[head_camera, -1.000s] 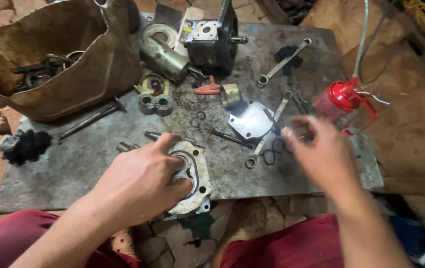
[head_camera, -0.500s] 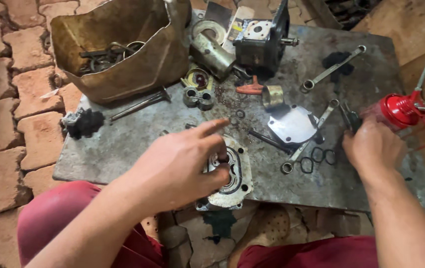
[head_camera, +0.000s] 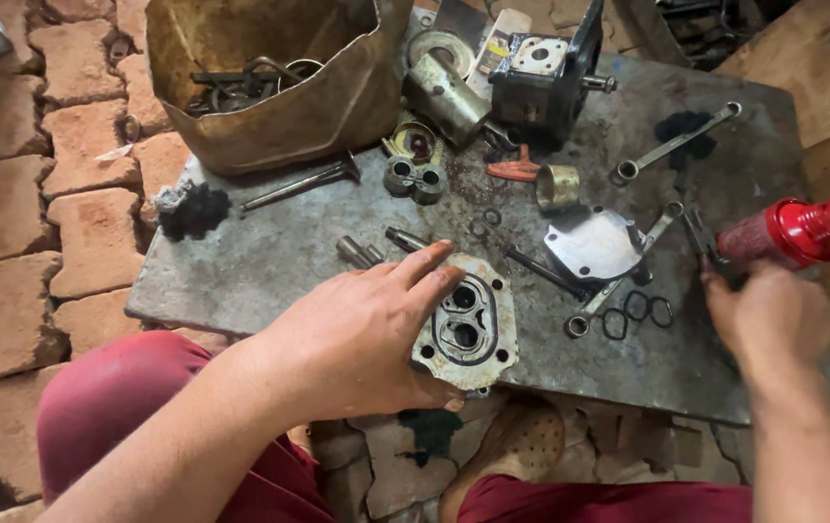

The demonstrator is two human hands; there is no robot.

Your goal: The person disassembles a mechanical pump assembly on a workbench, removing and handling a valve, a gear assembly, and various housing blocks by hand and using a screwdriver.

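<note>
The work is looking mid-way, as a judgement: the pale grey cast-metal pump housing plate with two round bores (head_camera: 465, 327) is lying open-faced at the near edge of the stained grey metal slab (head_camera: 241, 261), with its loose parts spread about it and not yet fitted. The left hand (head_camera: 357, 334) is resting flat over the plate's left side, fingers spread and pressing it down. The right hand (head_camera: 768, 315) is reaching toward the red oil can with a thin spout (head_camera: 788, 232), touching or just beside its body; whether it is closing on the can I cannot tell.

Waiting on the slab are a flat shiny cover plate (head_camera: 594, 242), thin black rubber rings (head_camera: 638, 310), a short brass bushing (head_camera: 557, 186), slim ring spanners (head_camera: 676, 143) and a black blocky pump body (head_camera: 546, 73).

The one container, a dented tan metal tub (head_camera: 279, 87) at the far left, is holding dark tools (wrenches, apparently).
</note>
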